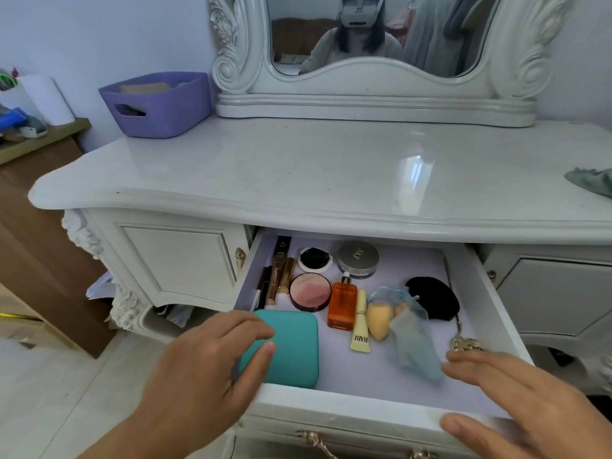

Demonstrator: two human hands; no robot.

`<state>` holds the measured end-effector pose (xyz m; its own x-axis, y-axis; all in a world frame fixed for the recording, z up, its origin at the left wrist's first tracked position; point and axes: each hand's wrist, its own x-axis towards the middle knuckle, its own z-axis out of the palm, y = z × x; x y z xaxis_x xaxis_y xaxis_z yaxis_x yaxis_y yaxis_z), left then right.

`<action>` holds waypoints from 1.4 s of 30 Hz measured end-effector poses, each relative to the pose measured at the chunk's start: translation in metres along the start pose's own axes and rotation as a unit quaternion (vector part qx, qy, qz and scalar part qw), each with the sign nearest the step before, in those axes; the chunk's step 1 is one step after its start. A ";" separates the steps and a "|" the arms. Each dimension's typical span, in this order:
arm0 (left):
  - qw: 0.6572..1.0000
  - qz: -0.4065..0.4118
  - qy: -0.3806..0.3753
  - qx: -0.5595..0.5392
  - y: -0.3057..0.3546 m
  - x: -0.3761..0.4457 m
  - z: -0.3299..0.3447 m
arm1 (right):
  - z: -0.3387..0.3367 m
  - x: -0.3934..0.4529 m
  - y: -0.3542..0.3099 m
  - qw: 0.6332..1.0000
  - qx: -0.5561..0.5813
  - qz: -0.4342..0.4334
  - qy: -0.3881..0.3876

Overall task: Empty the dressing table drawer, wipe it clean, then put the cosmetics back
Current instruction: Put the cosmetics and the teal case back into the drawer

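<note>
The white drawer [344, 404] stands pulled out and holds cosmetics on a lilac liner. A teal case [294, 352] lies at its front left. Behind it are a pink blush compact [310, 291], an orange bottle [342, 304], a cream tube [360, 323], gold lipsticks [281, 276], a black cushion compact [314, 259] and a silver powder jar [358, 260]. A blue mesh bag [409, 339] with sponges and a black pouch [433, 298] lie on the right. My left hand [205, 366] hovers over the teal case's left edge, fingers relaxed. My right hand [526, 402] hangs open over the drawer's front right corner.
The dressing table top [298, 167] carries a purple basket [159, 102] at back left and a grey-green cloth [592, 182] at the right edge. A carved mirror [374, 44] stands behind. A brown cabinet [39, 207] stands to the left. Keys [463, 343] lie in the drawer.
</note>
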<state>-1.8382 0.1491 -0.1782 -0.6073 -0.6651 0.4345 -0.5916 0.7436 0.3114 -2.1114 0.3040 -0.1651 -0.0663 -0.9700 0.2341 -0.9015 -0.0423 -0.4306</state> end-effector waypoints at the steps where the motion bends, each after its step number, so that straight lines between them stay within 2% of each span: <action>1: 1.000 0.006 0.011 0.006 -0.001 0.003 0.002 | 0.001 0.004 0.000 0.999 -0.033 -0.007 0.008; 6: 0.998 0.014 0.063 0.021 -0.011 0.026 0.018 | 0.012 0.024 0.019 0.984 -0.120 -0.016 0.134; 10: 0.994 0.009 0.092 0.055 -0.022 0.050 0.032 | 0.020 0.049 0.038 0.966 -0.142 -0.023 0.213; 18: 0.992 -0.006 0.067 0.105 -0.042 0.105 0.049 | 0.023 0.105 0.062 0.927 -0.179 0.017 0.330; 24: 0.989 0.000 0.088 0.118 -0.053 0.138 0.063 | 0.026 0.139 0.082 0.918 -0.185 0.036 0.349; 29: 0.983 -0.001 0.139 0.117 -0.058 0.163 0.073 | 0.027 0.166 0.096 0.909 -0.161 0.027 0.384; 36: 0.957 0.026 0.252 0.139 -0.062 0.176 0.086 | 0.037 0.182 0.110 0.848 -0.201 -0.031 0.490; 39: 0.960 0.026 0.243 0.136 -0.062 0.177 0.086 | 0.038 0.181 0.110 0.855 -0.198 -0.034 0.479; 42: 0.979 -0.010 0.168 0.112 -0.053 0.174 0.080 | 0.030 0.175 0.101 0.895 -0.139 -0.009 0.424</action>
<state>-1.9550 -0.0118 -0.1868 -0.4081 -0.5914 0.6955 -0.7258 0.6723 0.1457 -2.2011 0.1232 -0.1934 -0.2445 -0.4345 0.8669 -0.9696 0.1192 -0.2137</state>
